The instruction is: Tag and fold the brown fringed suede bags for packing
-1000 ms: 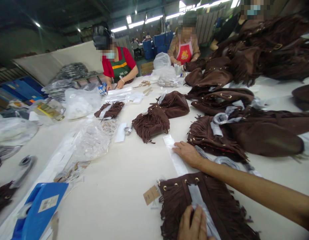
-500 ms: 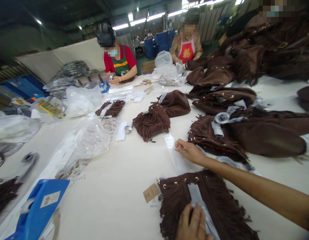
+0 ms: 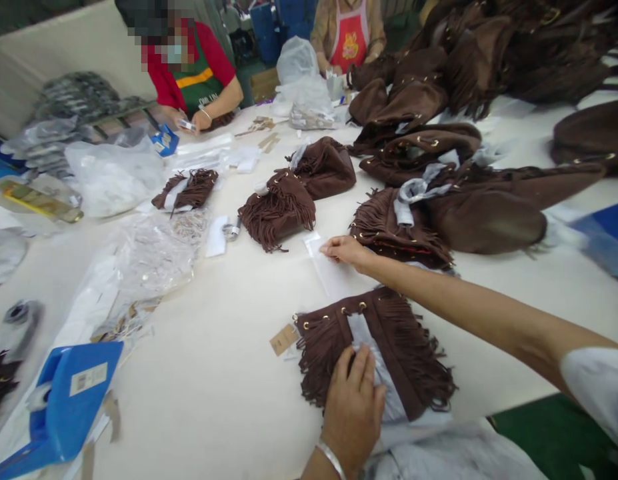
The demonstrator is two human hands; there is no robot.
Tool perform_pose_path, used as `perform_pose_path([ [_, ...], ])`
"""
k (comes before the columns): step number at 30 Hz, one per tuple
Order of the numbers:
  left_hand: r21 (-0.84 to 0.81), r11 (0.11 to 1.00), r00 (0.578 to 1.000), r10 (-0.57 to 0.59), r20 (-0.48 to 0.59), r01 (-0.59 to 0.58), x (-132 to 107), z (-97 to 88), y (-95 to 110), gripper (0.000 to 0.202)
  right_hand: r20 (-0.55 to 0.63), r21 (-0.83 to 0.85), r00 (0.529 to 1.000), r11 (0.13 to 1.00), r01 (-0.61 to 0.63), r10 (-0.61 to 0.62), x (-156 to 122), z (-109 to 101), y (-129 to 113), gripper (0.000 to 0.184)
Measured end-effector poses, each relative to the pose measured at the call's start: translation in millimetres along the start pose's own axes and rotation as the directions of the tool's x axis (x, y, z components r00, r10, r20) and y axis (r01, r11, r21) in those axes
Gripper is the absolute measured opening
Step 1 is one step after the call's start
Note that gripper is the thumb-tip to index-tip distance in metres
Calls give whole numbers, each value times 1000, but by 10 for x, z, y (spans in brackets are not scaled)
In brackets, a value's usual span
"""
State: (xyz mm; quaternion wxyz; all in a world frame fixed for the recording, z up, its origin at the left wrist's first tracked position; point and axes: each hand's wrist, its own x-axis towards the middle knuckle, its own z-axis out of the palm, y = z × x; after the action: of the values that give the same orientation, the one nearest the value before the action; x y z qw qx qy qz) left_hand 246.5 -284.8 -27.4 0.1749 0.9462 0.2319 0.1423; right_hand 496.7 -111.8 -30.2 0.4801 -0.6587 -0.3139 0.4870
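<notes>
Pressing down flat, the left hand (image 3: 353,403) has its fingers spread open on a dark brown fringed suede bag (image 3: 413,347) lying at the near edge of the white table (image 3: 223,373). A long translucent white plastic strip (image 3: 331,277) runs up the middle of the bag and out past its top edge, and the right hand (image 3: 345,251) has its fingertips pinched shut on the strip's far end. A small brown cardboard tag (image 3: 283,339) sits just left of the bag. More brown fringed bags (image 3: 279,212) lie further back, and a blue plastic tape dispenser (image 3: 63,400) sits way off to the left.
</notes>
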Motion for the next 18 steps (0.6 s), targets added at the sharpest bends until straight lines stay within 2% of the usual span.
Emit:
perform_pose_path([
  [8, 37, 999, 997, 22, 75, -25, -12, 36, -11, 50, -197, -147, 972, 984, 101, -130, 145, 94, 258, 19],
  [12, 24, 1000, 995, 14, 95, -17, -3, 19, -15, 52, -220, -222, 956, 964, 146, -195, 213, 86, 374, 19],
  [18, 9, 1000, 996, 9, 92, -9, 0, 15, -19, 52, -243, -301, 944, 943, 144, -222, 254, 80, 418, 18],
])
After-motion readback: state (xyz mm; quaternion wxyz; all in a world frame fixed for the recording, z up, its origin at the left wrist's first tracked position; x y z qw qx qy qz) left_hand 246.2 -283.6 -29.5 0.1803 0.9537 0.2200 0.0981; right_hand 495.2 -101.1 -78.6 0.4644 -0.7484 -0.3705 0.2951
